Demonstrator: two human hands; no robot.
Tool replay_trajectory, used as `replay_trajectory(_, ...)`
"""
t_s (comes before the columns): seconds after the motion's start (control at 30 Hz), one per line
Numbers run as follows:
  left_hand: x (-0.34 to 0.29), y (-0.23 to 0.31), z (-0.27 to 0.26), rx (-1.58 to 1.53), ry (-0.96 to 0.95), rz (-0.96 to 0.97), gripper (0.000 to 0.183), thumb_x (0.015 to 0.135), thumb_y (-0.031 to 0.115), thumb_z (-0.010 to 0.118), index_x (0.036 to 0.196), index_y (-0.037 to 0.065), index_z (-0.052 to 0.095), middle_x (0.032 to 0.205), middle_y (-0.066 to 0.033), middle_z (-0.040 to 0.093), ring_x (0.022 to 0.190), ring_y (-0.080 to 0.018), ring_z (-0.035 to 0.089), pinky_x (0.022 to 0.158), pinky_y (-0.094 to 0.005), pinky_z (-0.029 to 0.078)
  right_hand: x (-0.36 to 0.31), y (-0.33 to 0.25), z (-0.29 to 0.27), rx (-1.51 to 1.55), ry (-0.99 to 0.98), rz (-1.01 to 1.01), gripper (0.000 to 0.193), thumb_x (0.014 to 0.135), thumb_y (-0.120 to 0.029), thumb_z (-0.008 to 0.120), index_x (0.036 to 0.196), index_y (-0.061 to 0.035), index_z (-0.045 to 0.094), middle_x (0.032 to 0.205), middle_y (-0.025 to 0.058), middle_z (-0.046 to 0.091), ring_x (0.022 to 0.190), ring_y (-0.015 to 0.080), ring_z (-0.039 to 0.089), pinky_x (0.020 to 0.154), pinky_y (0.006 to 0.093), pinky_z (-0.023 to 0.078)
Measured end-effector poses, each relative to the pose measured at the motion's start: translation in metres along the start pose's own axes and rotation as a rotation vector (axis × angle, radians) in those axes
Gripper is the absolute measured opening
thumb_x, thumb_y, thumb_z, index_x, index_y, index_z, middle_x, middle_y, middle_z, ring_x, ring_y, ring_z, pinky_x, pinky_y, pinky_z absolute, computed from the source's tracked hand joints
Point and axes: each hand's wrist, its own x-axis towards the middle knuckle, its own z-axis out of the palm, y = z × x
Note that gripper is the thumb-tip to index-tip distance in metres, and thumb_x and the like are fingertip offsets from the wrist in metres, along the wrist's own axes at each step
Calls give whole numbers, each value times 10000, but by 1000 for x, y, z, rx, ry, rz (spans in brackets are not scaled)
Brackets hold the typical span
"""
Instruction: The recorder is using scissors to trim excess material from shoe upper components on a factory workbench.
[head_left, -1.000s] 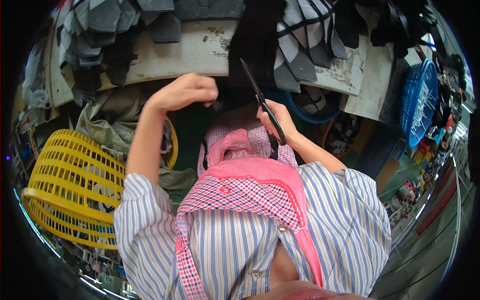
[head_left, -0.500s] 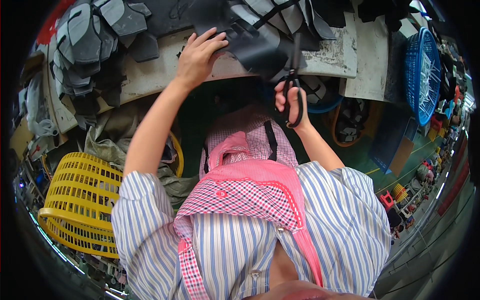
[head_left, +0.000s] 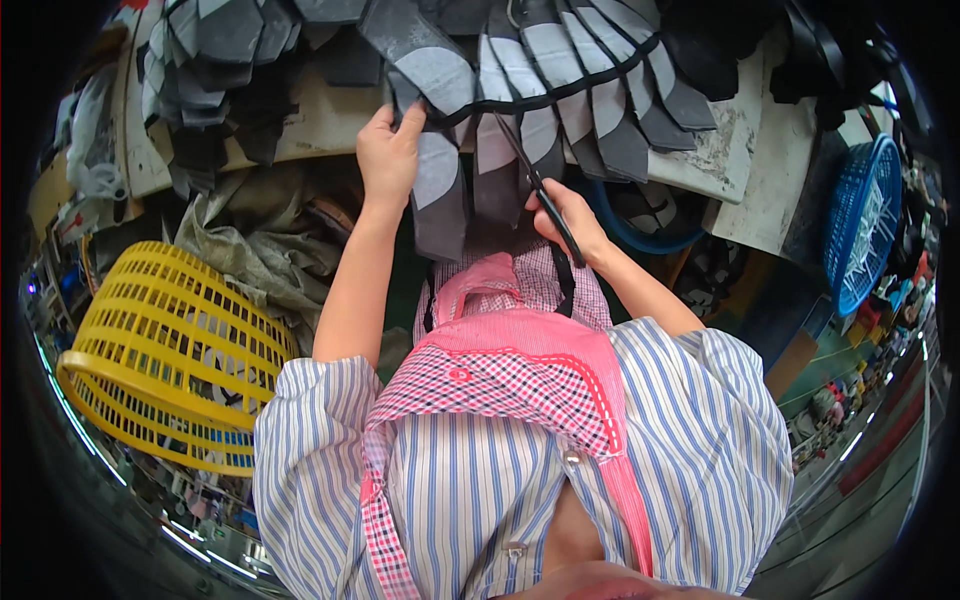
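Note:
A long row of grey and dark-grey shaped pieces (head_left: 548, 55) hangs along a black band (head_left: 590, 82) at the table's front. My left hand (head_left: 388, 155) pinches a grey piece (head_left: 405, 92) at the left end of this row, thumb on top. Below the band, several pieces dangle over the table edge toward my lap. In my right hand (head_left: 572, 218) is a pair of black-handled scissors (head_left: 535, 172), their blades pointing up and left to the band's underside. Whether the blades touch the band, I cannot tell.
More grey pieces (head_left: 225, 40) lie piled at the table's (head_left: 330, 115) left. A yellow plastic basket (head_left: 165, 330) stands low on the left beside crumpled sacking (head_left: 240, 240). On the right hangs a blue basket (head_left: 862, 225) of white sticks; another blue tub (head_left: 650, 238) sits under the table.
My left hand has gone from lying spread on the dark material to pinching a grey piece. The banded row now drapes over the front edge, and the scissors have swung leftward to it.

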Motion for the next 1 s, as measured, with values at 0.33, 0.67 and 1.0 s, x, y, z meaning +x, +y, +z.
replay_trajectory(0.33, -26, 5, 10, 283, 328, 317, 222, 782, 193, 574, 848, -20, 572, 541, -83, 519, 447, -121, 483, 458, -240, 398, 1, -4, 37, 291, -220, 77, 499, 768, -501, 475, 863, -12, 461, 598, -11, 401, 530, 66, 372, 464, 212, 316)
replay_trajectory(0.67, -38, 7, 24, 154, 187, 467, 478, 792, 159, 531, 1220, 54, 344, 1063, -194, 491, 859, -295, 538, 749, -349, 410, 16, -21, 40, 68, 86, 78, 313, 758, -282, 527, 658, 4, 447, 518, 22, 388, 487, 81, 370, 457, 238, 335)
replay_trajectory(1.0, -38, 8, 37, 557, -136, 465, 506, 578, 204, 670, 999, 17, 462, 969, -200, 411, 993, -367, 375, 791, -386, 370, -28, -10, -10, 123, -162, 0, 541, 643, -524, 610, 768, -17, 468, 619, -37, 415, 538, 23, 355, 456, 173, 262)
